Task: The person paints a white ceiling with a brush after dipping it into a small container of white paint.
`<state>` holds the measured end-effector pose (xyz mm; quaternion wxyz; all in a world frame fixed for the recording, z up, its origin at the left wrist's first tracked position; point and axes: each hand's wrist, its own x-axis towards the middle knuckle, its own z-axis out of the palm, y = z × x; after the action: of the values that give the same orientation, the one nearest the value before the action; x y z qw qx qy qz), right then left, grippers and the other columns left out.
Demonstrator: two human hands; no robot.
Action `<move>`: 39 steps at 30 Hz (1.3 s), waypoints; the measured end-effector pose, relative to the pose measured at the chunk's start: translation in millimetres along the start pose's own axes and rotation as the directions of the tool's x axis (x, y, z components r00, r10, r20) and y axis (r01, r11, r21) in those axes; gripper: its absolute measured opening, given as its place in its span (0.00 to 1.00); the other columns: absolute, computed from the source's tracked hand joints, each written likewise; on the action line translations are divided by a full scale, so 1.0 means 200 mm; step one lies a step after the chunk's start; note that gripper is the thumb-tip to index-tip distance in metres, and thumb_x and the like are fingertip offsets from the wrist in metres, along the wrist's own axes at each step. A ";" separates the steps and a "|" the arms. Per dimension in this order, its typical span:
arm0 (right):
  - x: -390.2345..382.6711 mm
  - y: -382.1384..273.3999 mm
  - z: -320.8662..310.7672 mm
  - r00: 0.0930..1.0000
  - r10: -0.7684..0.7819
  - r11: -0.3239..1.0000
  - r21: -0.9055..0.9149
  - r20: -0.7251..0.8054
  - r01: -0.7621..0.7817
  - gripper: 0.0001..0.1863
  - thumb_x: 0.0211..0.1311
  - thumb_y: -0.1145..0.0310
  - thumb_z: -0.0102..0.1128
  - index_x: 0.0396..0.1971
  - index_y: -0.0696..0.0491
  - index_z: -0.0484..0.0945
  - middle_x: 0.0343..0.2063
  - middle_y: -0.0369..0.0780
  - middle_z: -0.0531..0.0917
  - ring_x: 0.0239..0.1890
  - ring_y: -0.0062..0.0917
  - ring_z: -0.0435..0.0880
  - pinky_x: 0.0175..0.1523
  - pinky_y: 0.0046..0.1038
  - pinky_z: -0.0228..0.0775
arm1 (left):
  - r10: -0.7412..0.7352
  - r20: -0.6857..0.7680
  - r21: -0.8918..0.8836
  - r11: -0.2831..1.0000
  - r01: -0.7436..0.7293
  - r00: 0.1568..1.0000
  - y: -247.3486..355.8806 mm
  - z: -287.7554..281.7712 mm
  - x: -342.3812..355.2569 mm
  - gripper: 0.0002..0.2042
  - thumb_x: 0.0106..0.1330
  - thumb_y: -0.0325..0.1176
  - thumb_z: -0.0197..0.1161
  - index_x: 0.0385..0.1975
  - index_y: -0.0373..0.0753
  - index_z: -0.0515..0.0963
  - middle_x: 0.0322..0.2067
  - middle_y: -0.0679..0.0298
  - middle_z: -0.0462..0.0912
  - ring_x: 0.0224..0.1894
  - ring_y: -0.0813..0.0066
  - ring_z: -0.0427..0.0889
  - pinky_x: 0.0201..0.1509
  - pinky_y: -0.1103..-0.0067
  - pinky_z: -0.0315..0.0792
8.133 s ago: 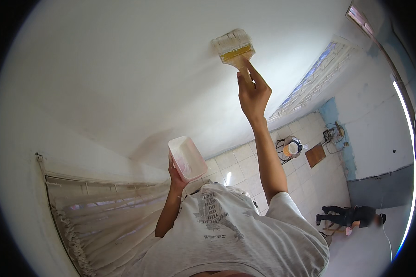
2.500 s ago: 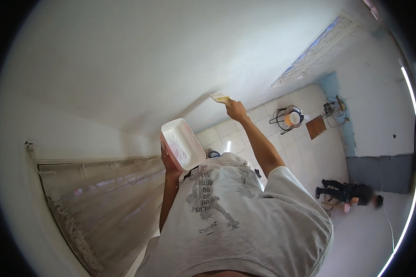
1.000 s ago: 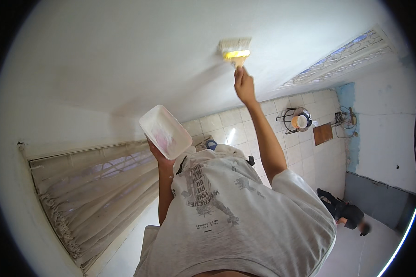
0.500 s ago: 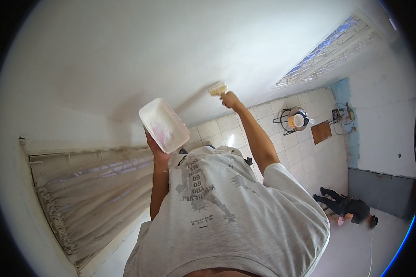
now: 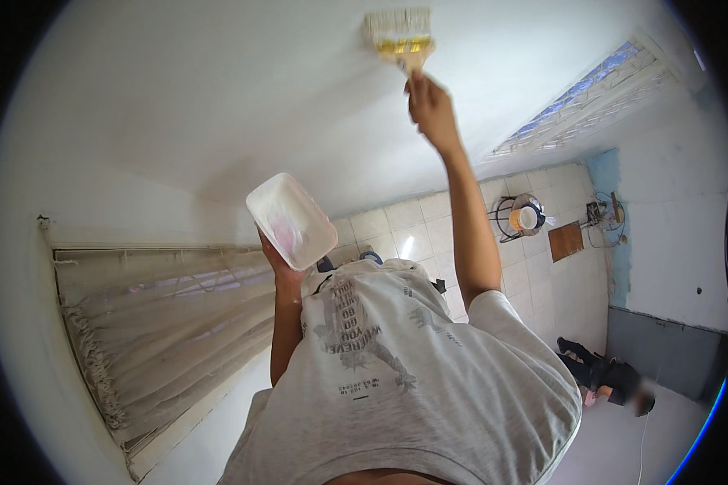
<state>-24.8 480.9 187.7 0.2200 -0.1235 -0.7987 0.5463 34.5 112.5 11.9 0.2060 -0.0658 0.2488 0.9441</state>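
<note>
Brush (image 5: 405,45) points up the white wall (image 5: 178,105) from our right hand (image 5: 434,113), curled round its handle (image 5: 413,66), while our left hand (image 5: 279,261), half hidden behind the white tub (image 5: 291,217), holds it lower down, leftward.

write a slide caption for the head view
Right hand holds a wide paintbrush at a white wall; left hand, a rectangular tub.

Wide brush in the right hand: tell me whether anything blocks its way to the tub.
Nothing visible does. Between the brush, gripped by the right hand, and the tub in the left hand, only shadowed white wall shows; the tub has no lid on.
</note>
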 end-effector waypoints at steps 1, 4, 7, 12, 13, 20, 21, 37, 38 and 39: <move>0.03 0.32 0.10 0.988 -0.125 0.989 -0.087 -0.085 0.118 0.31 0.86 0.44 0.39 0.34 0.56 0.77 0.15 0.38 0.74 0.18 0.25 0.75 0.26 0.32 0.69 | 0.054 -0.003 0.081 0.995 -0.054 0.999 0.00 0.01 0.00 0.38 0.77 0.66 0.47 0.78 0.46 0.61 0.70 0.52 0.72 0.69 0.47 0.75 0.70 0.46 0.72; -0.14 0.91 0.35 0.997 0.072 0.938 -0.340 -0.007 -0.070 0.29 0.86 0.46 0.30 0.41 0.53 0.76 0.32 0.51 0.85 0.38 0.57 0.85 0.45 0.52 0.76 | -0.001 -0.007 -0.045 0.999 0.001 1.000 0.00 -0.03 -0.02 0.37 0.76 0.64 0.49 0.78 0.47 0.61 0.70 0.52 0.72 0.69 0.47 0.74 0.71 0.46 0.72; -0.31 1.42 0.46 0.927 0.357 0.858 -0.432 0.116 -0.277 0.32 0.85 0.44 0.31 0.40 0.54 0.79 0.22 0.48 0.84 0.25 0.39 0.88 0.31 0.44 0.80 | -0.035 0.002 -0.138 0.990 0.035 0.999 -0.01 -0.05 -0.03 0.37 0.76 0.64 0.49 0.78 0.47 0.61 0.70 0.53 0.72 0.69 0.47 0.74 0.71 0.46 0.71; -0.35 1.59 0.42 0.702 0.695 0.718 -0.094 0.154 -0.690 0.22 0.68 0.56 0.52 0.35 0.61 0.85 0.19 0.45 0.84 0.17 0.29 0.81 0.23 0.34 0.71 | 0.027 -0.023 -0.065 0.997 -0.029 0.999 -0.01 -0.04 -0.05 0.38 0.76 0.65 0.48 0.78 0.47 0.62 0.70 0.53 0.72 0.70 0.48 0.74 0.71 0.44 0.70; -0.28 1.55 0.38 0.717 0.681 0.727 -0.019 0.152 -0.687 0.23 0.69 0.55 0.51 0.35 0.61 0.86 0.17 0.44 0.83 0.17 0.29 0.81 0.24 0.34 0.72 | 0.062 -0.052 0.001 0.998 -0.062 0.997 -0.01 -0.04 -0.03 0.38 0.76 0.66 0.47 0.78 0.48 0.62 0.70 0.53 0.72 0.70 0.49 0.74 0.71 0.43 0.70; -0.11 -0.14 -0.02 0.949 0.202 0.940 0.223 0.244 -0.257 0.27 0.85 0.52 0.48 0.44 0.64 0.83 0.12 0.30 0.67 0.13 0.13 0.60 0.20 0.22 0.52 | 0.055 -0.070 -0.045 0.997 -0.058 0.996 0.00 -0.06 -0.05 0.38 0.77 0.66 0.46 0.78 0.48 0.62 0.71 0.54 0.72 0.70 0.49 0.74 0.70 0.47 0.73; -0.12 -0.27 -0.07 0.968 0.138 0.953 0.239 0.210 -0.188 0.27 0.86 0.51 0.46 0.40 0.61 0.82 0.11 0.29 0.66 0.12 0.13 0.58 0.20 0.21 0.51 | 0.060 -0.045 -0.009 0.998 -0.060 0.997 -0.01 -0.05 -0.05 0.38 0.77 0.67 0.46 0.78 0.47 0.61 0.71 0.54 0.72 0.70 0.49 0.75 0.71 0.47 0.73; -0.36 1.34 0.51 0.637 0.682 0.715 -0.144 0.359 -0.684 0.21 0.82 0.54 0.46 0.39 0.55 0.80 0.19 0.40 0.81 0.15 0.21 0.75 0.18 0.27 0.63 | 0.063 -0.036 -0.064 0.996 -0.066 0.997 -0.01 -0.01 -0.08 0.32 0.80 0.63 0.48 0.75 0.50 0.66 0.69 0.63 0.75 0.68 0.57 0.77 0.69 0.52 0.76; -0.35 1.26 0.51 0.638 0.680 0.717 -0.147 0.363 -0.681 0.21 0.82 0.54 0.46 0.39 0.55 0.80 0.19 0.40 0.81 0.15 0.21 0.75 0.18 0.27 0.63 | 0.069 -0.037 -0.066 0.995 -0.071 0.997 0.00 0.00 -0.09 0.32 0.80 0.63 0.48 0.75 0.50 0.66 0.69 0.63 0.75 0.68 0.57 0.77 0.69 0.52 0.76; -0.34 1.18 0.49 0.622 0.686 0.664 0.025 0.377 -0.747 0.18 0.80 0.57 0.47 0.39 0.55 0.80 0.18 0.37 0.79 0.14 0.19 0.70 0.18 0.25 0.59 | 0.093 -0.016 0.007 0.996 -0.093 0.996 0.00 0.01 -0.10 0.32 0.79 0.63 0.48 0.75 0.50 0.66 0.69 0.63 0.75 0.68 0.56 0.77 0.69 0.51 0.76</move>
<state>-23.8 458.9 -76.4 -0.1464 -0.3173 -0.6546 0.6704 52.5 106.4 19.1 0.1600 -0.0611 0.2561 0.9514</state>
